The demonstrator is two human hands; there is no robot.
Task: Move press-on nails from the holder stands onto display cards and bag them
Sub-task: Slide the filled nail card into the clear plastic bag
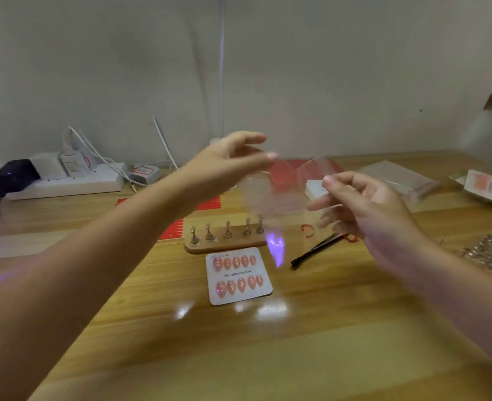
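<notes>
A white display card (239,275) with two rows of pink press-on nails lies flat on the wooden table (296,342). Just behind it stands a wooden holder base (227,245) with several metal stands that carry no nails. Above them, both hands hold a clear plastic bag (282,188) in the air. My left hand (233,160) pinches its upper left edge. My right hand (363,204) grips its right side with curled fingers. The bag is blurred and looks empty.
Black tweezers (315,251) lie right of the stand. A stack of clear bags (398,176) and a bagged nail card (491,186) sit at the back right. Red sticker sheets (175,227) lie behind the stand. A power strip (65,183) with chargers is at the back left.
</notes>
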